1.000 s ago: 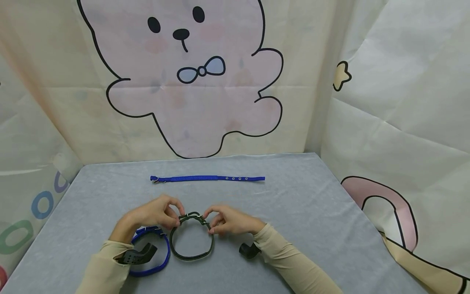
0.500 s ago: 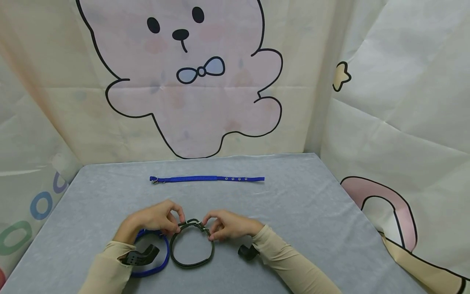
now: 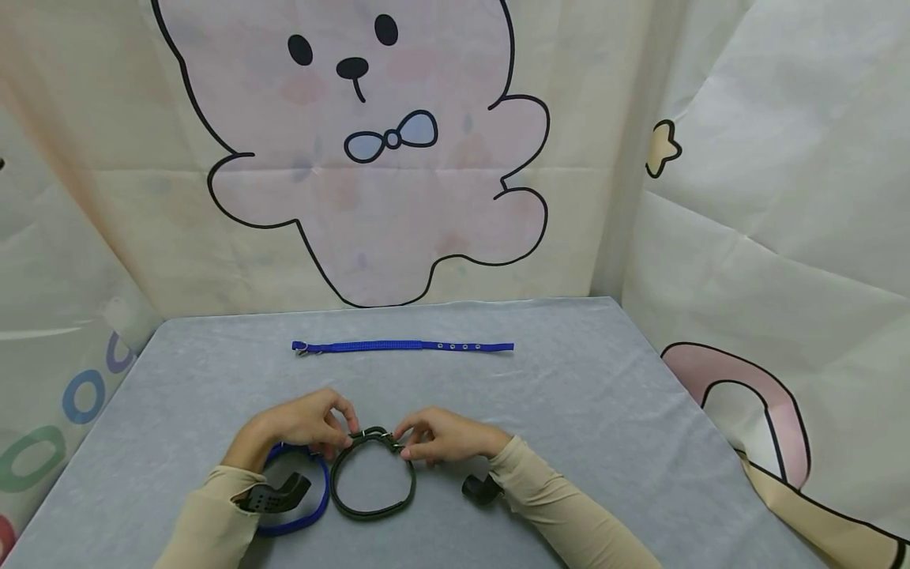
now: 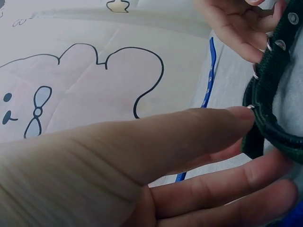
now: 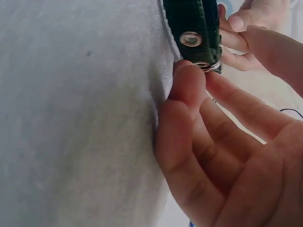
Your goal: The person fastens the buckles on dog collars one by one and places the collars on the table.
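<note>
A dark green collar [image 3: 373, 515], fastened into a loop, lies on the table between both hands. My left hand [image 3: 309, 420] pinches the strap at the left of its buckle. In the left wrist view the thumb [image 4: 203, 125] reaches along to the green strap [image 4: 272, 75]. On the other side, my right hand [image 3: 448, 435] pinches the collar just right of the buckle. Its fingertips [image 5: 189, 82] meet the strap beside a metal ring [image 5: 211, 67], under an eyelet [image 5: 191, 39] in the right wrist view. Fingers cover part of the buckle.
Another collar, blue and looped [image 3: 295, 526], lies partly beneath the left wrist and its black wrist camera [image 3: 273, 496]. Farther back, a blue collar [image 3: 398, 345] is stretched flat across the grey tablecloth [image 3: 569, 379]. Printed cloth walls [image 3: 455, 213] surround the table.
Both hands and the green collar have come slightly nearer the person over the last second. The right fingertips have shifted a little up toward the buckle. The blue collars stay put.
</note>
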### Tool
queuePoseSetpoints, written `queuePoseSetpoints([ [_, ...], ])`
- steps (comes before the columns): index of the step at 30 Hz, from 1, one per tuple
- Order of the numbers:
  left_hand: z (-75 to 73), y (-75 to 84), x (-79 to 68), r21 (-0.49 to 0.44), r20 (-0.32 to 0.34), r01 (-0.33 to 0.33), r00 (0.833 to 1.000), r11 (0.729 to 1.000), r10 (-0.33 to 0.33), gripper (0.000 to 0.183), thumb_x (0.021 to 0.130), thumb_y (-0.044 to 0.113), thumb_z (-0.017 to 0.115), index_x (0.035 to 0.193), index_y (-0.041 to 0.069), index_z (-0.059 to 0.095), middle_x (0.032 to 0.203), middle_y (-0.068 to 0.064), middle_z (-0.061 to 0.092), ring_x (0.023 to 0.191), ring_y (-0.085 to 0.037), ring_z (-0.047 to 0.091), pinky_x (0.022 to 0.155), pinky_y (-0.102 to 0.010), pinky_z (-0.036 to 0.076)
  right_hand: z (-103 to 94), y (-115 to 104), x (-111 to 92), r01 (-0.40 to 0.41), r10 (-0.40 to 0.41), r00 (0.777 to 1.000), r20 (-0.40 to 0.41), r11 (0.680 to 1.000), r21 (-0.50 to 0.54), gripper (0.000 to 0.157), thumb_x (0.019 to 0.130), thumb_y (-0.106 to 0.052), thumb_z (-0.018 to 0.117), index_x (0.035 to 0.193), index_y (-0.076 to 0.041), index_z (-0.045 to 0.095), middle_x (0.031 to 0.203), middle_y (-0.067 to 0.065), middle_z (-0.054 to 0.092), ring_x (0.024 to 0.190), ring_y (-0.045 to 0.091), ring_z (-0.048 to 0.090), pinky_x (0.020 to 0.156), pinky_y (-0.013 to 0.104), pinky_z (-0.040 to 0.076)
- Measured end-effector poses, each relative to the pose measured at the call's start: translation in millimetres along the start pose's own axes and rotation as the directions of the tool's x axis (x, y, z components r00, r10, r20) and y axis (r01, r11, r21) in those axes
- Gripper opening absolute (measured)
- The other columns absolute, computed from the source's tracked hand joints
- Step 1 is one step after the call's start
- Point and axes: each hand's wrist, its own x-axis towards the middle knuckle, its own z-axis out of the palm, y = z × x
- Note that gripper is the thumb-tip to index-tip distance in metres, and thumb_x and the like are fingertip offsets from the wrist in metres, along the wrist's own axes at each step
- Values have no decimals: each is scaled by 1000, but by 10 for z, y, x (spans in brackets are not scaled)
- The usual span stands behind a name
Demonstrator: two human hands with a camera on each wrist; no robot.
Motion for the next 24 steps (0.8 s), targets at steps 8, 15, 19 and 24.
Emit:
queuePoseSetpoints([
  [8, 13, 12, 11, 19, -20, 16, 1000, 1000, -16, 15, 94, 14, 66, 103, 3, 72, 80, -11, 76, 64, -19, 71, 54, -29, 49, -1, -8, -9, -42, 42, 999, -21, 999, 28, 30, 102, -15, 61, 128, -2, 67, 95, 15, 75, 59, 9, 60, 56, 19, 48],
  [15, -51, 17, -9, 11, -71, 9, 997, 1000, -8, 26, 103, 21, 57, 108, 0, 71, 86, -12, 77, 66, -23, 71, 56, -34, 54, -34, 10, -12, -50, 51, 998, -43, 999, 20, 29, 103, -16, 59, 129, -5, 66, 100, 13, 75, 61, 10, 61, 57, 20, 48],
  [19, -116, -18, -1, 16, -190, -19, 982, 1000, 21, 34, 105, 21, 54, 120, -7, 66, 91, -14, 75, 68, -21, 67, 56, -34, 54, -85, 21, -31, -42, 44, 996, -82, 999, 28, 31, 104, -17, 59, 131, -3, 64, 103, 15, 74, 65, 13, 64, 57, 22, 50],
  [24, -172, -37, 8, -8, -371, -9, 929, 1000, 5, 42, 106, 26, 54, 129, -8, 60, 101, -19, 74, 76, -20, 66, 60, -33, 54, -181, 43, -71, -38, 43, 989, -140, 999, 40, 35, 104, -21, 57, 134, -2, 61, 106, 17, 72, 72, 19, 66, 59, 26, 53],
])
